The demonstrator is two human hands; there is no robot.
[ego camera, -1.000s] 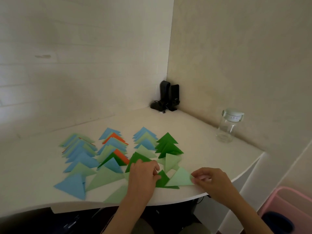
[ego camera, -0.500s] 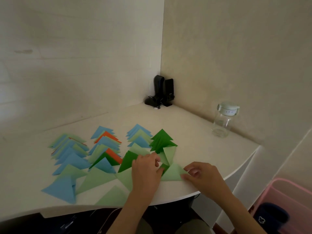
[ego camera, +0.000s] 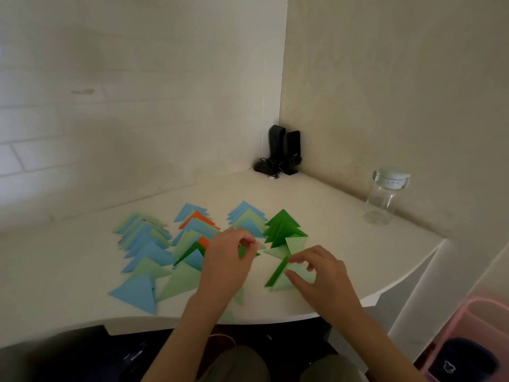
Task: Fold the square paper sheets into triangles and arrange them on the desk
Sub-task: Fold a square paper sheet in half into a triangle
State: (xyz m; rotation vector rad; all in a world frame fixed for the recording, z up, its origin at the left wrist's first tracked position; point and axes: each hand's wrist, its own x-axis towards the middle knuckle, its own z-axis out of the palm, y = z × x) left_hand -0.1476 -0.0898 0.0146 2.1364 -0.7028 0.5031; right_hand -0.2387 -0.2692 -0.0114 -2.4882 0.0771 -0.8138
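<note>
Head view: both hands [ego camera: 228, 260] [ego camera: 321, 274] curled, pinching green paper triangles [ego camera: 278, 279].

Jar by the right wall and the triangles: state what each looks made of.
Jar: clear glass or hard plastic, since the wall shows through; pale lid, probably plastic. Triangles: thin matte coloured paper, with sharp creases and flat overlapping layers.

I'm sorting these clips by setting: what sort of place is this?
Probably a home desk corner: a white curved desk against plain walls, small black desktop speakers in the corner, a clear lidded glass jar.
</note>
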